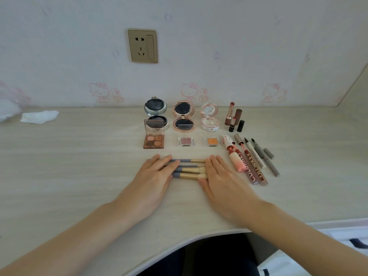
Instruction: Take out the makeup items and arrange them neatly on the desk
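Several makeup brushes (189, 169) with grey handles and wooden ferrules lie side by side on the pale desk (79, 166). My left hand (155, 176) rests flat on their handle ends, fingers straight. My right hand (223, 180) lies flat against their bristle ends. Behind them sit a brown eyeshadow palette (154, 137), a pink single shadow (185, 141) and an orange one (211, 141). Three open compacts (184, 117) stand by the wall, with two lipsticks (232, 116) and their caps at the right. Lip glosses (247, 164) and eyeliner pens (262, 156) lie slanted at the right.
A crumpled white tissue (39, 116) lies at the far left of the desk, beside a white plastic bag (8, 110). A wall socket (143, 45) sits above the desk. The desk's curved front edge (179, 244) runs close to my body.
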